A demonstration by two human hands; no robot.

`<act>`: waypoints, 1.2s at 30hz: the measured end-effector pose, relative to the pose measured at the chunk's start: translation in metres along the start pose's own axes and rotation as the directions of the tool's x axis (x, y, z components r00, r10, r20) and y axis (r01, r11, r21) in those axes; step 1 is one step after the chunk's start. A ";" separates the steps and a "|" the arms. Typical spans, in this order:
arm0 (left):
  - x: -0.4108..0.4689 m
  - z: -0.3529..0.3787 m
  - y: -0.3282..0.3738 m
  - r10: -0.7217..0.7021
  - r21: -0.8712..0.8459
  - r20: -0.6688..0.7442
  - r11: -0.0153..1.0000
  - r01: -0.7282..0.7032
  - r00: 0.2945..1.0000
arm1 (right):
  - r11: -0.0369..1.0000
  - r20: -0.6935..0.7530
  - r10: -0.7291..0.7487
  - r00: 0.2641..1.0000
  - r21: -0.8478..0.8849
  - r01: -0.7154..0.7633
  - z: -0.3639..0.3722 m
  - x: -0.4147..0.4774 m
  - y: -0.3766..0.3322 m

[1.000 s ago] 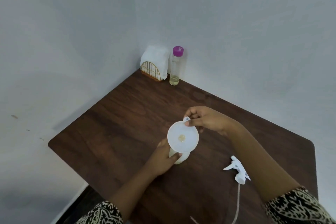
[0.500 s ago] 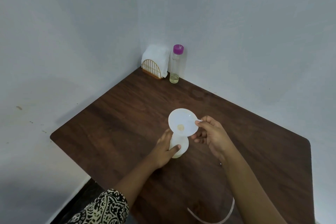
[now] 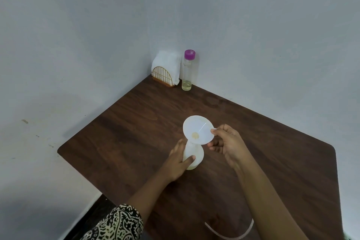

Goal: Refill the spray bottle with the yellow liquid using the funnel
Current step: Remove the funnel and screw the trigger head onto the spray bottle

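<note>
A white spray bottle (image 3: 195,157) without its head stands upright in the middle of the dark wooden table (image 3: 136,122). My left hand (image 3: 180,160) is wrapped around its body. A white funnel (image 3: 197,129) sits tilted above the bottle's neck, with a yellowish spot at its centre hole. My right hand (image 3: 227,143) pinches the small tab on the funnel's right rim. A clear bottle with a purple cap (image 3: 188,70), holding a little yellow liquid at its bottom, stands capped in the far corner.
A gold wire napkin holder with white napkins (image 3: 165,71) stands left of the capped bottle against the walls. A curved clear tube (image 3: 229,235) lies near the table's front edge. The table's left edge drops to the floor.
My right hand shifted from the funnel's far rim to the tab on its right side. The funnel rose and tilted over the bottle neck. The view tilted up, so the sprayer head left the frame.
</note>
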State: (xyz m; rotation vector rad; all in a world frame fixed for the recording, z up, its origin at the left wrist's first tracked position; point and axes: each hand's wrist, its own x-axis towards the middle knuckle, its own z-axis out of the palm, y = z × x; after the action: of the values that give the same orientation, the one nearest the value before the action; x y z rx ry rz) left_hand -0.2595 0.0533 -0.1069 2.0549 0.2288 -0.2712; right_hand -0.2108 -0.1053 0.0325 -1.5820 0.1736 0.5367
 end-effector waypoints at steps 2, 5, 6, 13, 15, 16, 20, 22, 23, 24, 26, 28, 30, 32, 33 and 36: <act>0.000 0.000 0.000 -0.002 -0.001 0.001 1.000 0.002 1.000 | 1.000 -0.006 0.004 1.000 0.007 -0.004 0.000 0.000 0.000; 0.001 0.000 0.000 0.020 0.000 -0.005 1.000 -0.020 1.000 | 1.000 -0.011 0.001 1.000 0.004 -0.001 0.001 -0.002 0.000; 0.001 0.001 -0.001 0.023 0.002 -0.004 1.000 -0.023 1.000 | 1.000 -0.007 0.000 1.000 0.007 0.000 0.001 -0.002 0.000; 0.003 0.002 -0.002 0.013 0.075 -0.032 0.997 -0.010 0.999 | 0.999 -0.043 -0.034 0.998 -0.016 0.033 0.000 -0.003 -0.001; 0.003 0.002 -0.002 0.017 0.074 -0.034 0.997 -0.014 0.999 | 0.998 -0.038 -0.051 0.998 -0.050 0.049 0.001 -0.003 0.000; 0.002 0.002 -0.002 0.020 0.070 -0.035 0.997 -0.017 0.999 | 0.997 -0.039 -0.054 0.998 -0.057 0.052 0.001 -0.003 0.001; 0.001 0.001 -0.002 0.023 0.076 -0.029 0.997 -0.020 0.999 | 0.999 -0.033 -0.034 0.999 -0.029 0.033 0.002 -0.003 0.002; 0.000 0.000 0.000 0.016 0.091 -0.029 0.996 -0.013 0.999 | 0.999 -0.052 -0.036 0.998 0.010 0.036 0.001 -0.004 0.001; 0.000 0.000 0.001 0.015 0.095 -0.030 0.995 -0.012 0.999 | 0.999 -0.064 -0.039 0.997 0.034 0.041 0.000 -0.005 0.001; 0.000 -0.001 0.001 0.016 0.092 -0.031 0.996 -0.013 0.999 | 0.998 -0.067 -0.042 0.997 0.053 0.046 -0.001 -0.005 0.000; 0.000 -0.002 0.003 0.011 0.085 -0.027 0.996 -0.009 1.000 | 0.994 -0.054 -0.043 0.998 0.094 0.048 -0.004 -0.007 -0.002; 0.000 -0.002 0.004 0.011 0.049 -0.024 0.999 -0.009 1.000 | 0.989 -0.047 -0.035 0.998 0.142 0.041 -0.008 -0.008 -0.004; 0.001 -0.003 0.002 0.016 -0.013 -0.019 1.000 -0.016 1.000 | 0.981 -0.043 -0.038 0.998 0.187 0.045 -0.012 -0.007 -0.010; 0.002 -0.006 0.001 -0.007 -0.101 0.013 0.995 0.008 1.000 | 0.966 -0.015 -0.044 0.999 0.254 0.046 -0.015 -0.003 -0.017; 0.002 -0.009 0.000 -0.008 -0.160 0.029 0.987 0.013 1.000 | 0.958 0.005 -0.045 0.999 0.283 0.041 -0.017 -0.002 -0.021; 0.005 -0.025 0.000 0.047 -0.294 0.000 0.955 -0.045 0.999 | 0.948 0.047 -0.049 0.998 0.317 0.031 -0.023 0.010 -0.032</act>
State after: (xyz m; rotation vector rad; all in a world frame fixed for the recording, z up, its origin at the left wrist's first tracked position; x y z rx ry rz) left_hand -0.2524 0.0756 -0.0970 1.7612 0.2034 -0.2024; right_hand -0.1827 -0.1226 0.0568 -1.2543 0.1766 0.4932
